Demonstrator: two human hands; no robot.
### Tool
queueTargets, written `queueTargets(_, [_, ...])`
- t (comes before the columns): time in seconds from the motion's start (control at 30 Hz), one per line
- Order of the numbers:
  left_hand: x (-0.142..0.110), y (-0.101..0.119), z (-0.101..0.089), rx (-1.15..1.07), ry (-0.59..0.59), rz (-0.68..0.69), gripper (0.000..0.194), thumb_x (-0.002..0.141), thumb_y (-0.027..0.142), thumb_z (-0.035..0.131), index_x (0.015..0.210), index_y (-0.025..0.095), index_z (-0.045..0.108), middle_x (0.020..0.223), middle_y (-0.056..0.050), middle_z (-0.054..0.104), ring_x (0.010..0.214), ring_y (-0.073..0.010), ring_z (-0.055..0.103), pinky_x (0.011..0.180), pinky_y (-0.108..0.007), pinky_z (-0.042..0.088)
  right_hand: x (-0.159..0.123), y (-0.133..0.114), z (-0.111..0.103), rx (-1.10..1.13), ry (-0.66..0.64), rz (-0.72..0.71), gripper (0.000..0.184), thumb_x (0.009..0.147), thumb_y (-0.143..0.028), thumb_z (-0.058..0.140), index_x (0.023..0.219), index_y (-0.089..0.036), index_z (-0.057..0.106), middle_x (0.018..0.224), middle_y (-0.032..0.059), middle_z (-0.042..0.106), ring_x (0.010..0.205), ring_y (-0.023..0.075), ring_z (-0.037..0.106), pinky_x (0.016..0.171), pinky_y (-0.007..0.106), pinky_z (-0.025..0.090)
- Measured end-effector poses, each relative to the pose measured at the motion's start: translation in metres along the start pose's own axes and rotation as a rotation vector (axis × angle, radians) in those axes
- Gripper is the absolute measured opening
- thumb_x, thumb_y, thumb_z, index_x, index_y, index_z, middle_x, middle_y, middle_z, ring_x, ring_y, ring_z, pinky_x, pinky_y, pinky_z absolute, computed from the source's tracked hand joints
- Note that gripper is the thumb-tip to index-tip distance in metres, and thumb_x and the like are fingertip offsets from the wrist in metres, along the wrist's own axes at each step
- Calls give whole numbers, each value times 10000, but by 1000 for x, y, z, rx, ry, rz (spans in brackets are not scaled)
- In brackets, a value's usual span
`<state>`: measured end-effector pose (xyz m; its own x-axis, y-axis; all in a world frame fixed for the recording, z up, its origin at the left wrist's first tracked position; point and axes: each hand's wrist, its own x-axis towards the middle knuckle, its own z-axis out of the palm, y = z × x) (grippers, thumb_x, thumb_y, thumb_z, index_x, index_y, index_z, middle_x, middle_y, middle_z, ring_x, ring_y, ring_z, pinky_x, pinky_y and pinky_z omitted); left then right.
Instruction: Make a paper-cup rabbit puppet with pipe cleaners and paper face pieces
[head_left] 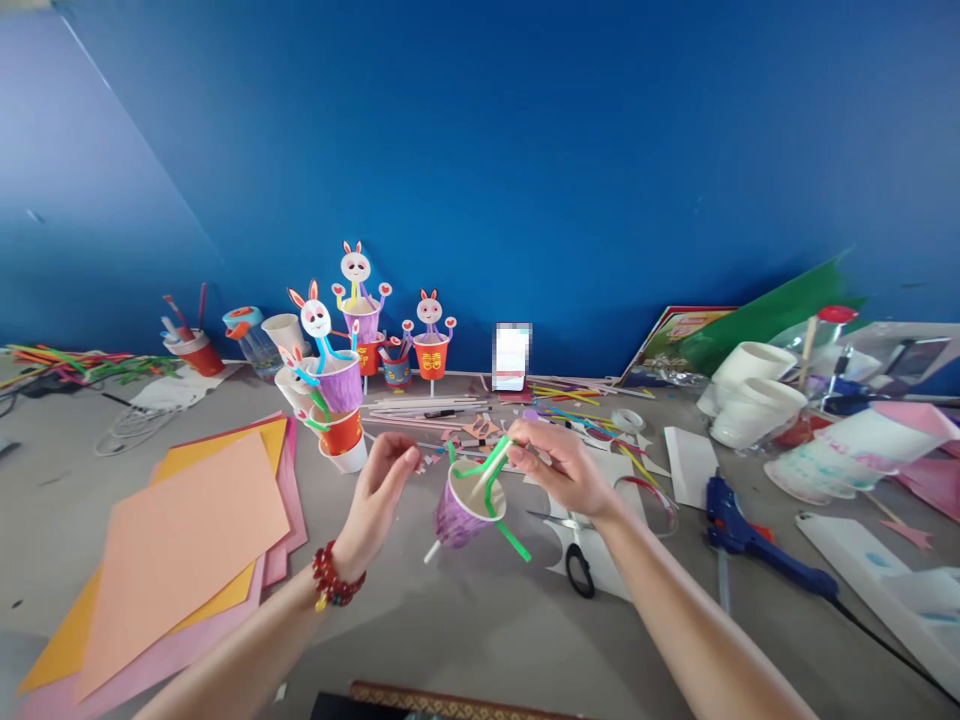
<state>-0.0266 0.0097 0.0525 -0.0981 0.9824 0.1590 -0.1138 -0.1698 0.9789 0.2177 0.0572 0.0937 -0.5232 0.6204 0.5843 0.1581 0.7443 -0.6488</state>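
Note:
A purple-coloured paper cup (pixel 459 518) tilts in mid-view, with a white stick (pixel 432 551) poking out below it. Green bendy straws (pixel 514 541) rise from inside and bend out over its rim. My right hand (pixel 559 465) pinches the top of the green straws above the cup. To the left of the cup is my left hand (pixel 386 485), its fingers curled with thumb and fingertip close together; whether anything sits between them I cannot make out. Scissors (pixel 579 570) with black handles lie on white paper right of the cup.
Finished rabbit cup figures (pixel 330 380) stand at the back left. Coloured paper sheets (pixel 187 560) lie at left. A blue glue gun (pixel 757 540), white paper cups (pixel 757 400) and a decorated cup (pixel 840 460) are at right. Straws and scraps (pixel 450 420) litter the back, before a phone (pixel 511 358).

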Motion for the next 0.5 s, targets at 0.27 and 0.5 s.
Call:
queueTargets(0.27, [-17, -14, 7, -84, -509, -67, 488, 753, 375, 787, 1189, 216, 637, 1227, -116, 631, 1141, -285, 555, 974, -373, 427, -7, -12, -6, -108, -35, -60, 200, 990, -306, 477, 896, -210, 626, 806, 68, 622, 751, 200, 563, 696, 324, 448])
queueTargets(0.5, [-16, -18, 42, -251, -399, -79, 391, 764, 283, 787, 1112, 227, 617, 1126, -73, 635, 1010, -214, 594, 859, -312, 475, -42, -6, -3, 367, -70, 222, 760, 829, -711, 550, 1436, -269, 429, 1419, 143, 496, 1255, 313, 518, 1033, 468, 429])
